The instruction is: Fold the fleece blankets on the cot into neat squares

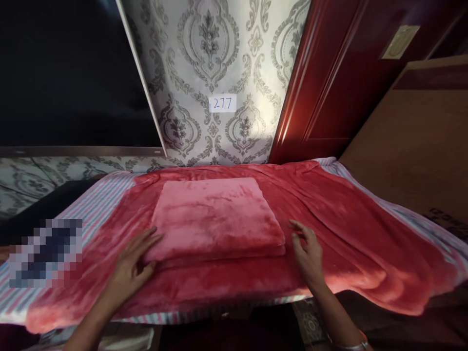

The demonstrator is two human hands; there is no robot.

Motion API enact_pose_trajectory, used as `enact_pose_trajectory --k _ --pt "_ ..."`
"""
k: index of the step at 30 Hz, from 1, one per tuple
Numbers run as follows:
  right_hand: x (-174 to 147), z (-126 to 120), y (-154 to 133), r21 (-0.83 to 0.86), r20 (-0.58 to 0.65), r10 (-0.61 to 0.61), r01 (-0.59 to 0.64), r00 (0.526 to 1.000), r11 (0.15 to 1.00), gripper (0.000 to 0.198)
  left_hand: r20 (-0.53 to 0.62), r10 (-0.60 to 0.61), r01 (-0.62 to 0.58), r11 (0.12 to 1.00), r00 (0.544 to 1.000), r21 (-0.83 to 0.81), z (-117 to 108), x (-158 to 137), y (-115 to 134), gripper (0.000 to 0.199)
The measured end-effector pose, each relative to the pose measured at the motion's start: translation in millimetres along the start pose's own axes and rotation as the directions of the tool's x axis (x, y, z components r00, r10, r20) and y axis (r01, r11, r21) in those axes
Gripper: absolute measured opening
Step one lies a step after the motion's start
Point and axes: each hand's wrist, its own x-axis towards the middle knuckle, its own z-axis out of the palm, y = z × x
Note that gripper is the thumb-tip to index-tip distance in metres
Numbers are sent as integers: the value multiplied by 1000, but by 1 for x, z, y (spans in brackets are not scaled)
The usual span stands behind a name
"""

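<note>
A pink plush blanket (215, 214), folded into a neat rectangle, lies in the middle of a larger red plush cloth (329, 219) spread over the table. At the folded blanket's front left corner is my left hand (137, 261), its fingers apart and touching the edge. My right hand (307, 246) is just beyond the front right corner, fingers loosely bent and apart, with nothing held in it. A small gap separates it from the blanket.
A striped cloth (95, 195) shows under the red one at the sides and front. Behind stand a black television screen (73, 73) and a patterned wall with a paper marked 277 (223, 103). A cardboard box (413, 136) rises at right. A blurred patch covers something at left.
</note>
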Motion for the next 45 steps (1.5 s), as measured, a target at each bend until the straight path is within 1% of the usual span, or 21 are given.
enact_pose_trajectory --k 1,2,3,4,5,7,9,11,13,14,15,17,19,22,26,31,38,43,45 --pt "9 0 -8 -28 -17 -77 76 997 997 34 -21 -11 11 999 1000 -32 -7 6 3 48" --pt "19 2 -17 -50 -1 -158 158 987 986 35 -40 -26 24 998 999 -56 -14 14 7 48" --pt "30 6 -28 -66 44 -236 239 971 969 38 -53 -38 34 997 998 -69 -19 25 13 49" --pt "41 14 -39 -78 110 -300 309 948 948 42 -58 -41 37 997 997 -70 -21 37 20 49" --pt "51 23 -52 -90 201 -343 366 917 926 47 -54 -37 34 998 998 -60 -22 50 27 51" --pt "72 49 -76 -132 381 -376 452 845 882 58 -11 -23 23 1000 1000 1 -15 80 44 56" --pt "90 77 -96 -193 531 -334 495 779 847 66 89 -27 19 996 996 87 -3 110 57 60" --pt "103 102 -105 -260 641 -241 502 728 825 69 214 -59 23 985 975 170 13 134 65 64" --pt "108 121 -101 -338 706 -113 472 699 814 69 312 -118 42 970 943 240 29 147 65 67" --pt "107 128 -96 -377 718 -49 447 694 811 69 339 -151 57 961 929 271 37 149 63 68" --pt "105 132 -89 -410 719 3 421 695 809 69 352 -176 68 952 920 298 45 148 60 68" --pt "96 138 -73 -449 702 53 383 710 807 71 335 -193 76 940 922 333 59 142 53 67" --pt "87 140 -60 -456 680 50 369 732 810 71 294 -174 67 937 940 343 69 133 48 66" --pt "82 141 -53 -452 669 41 362 742 815 71 258 -154 62 941 954 333 75 127 44 66" --pt "83 141 -56 -456 671 49 359 739 814 70 260 -144 62 952 955 300 75 129 43 66" --pt "83 140 -58 -457 675 59 353 736 817 70 283 -165 76 951 945 299 73 129 45 67" --pt "83 138 -59 -428 664 27 350 747 833 67 257 -173 99 956 951 277 68 129 49 64" --pt "86 135 -57 -422 640 13 338 768 841 62 192 -180 100 926 965 364 60 129 51 58" --pt "88 133 -54 -438 619 39 304 784 846 59 168 -208 126 906 964 403 55 125 48 57"
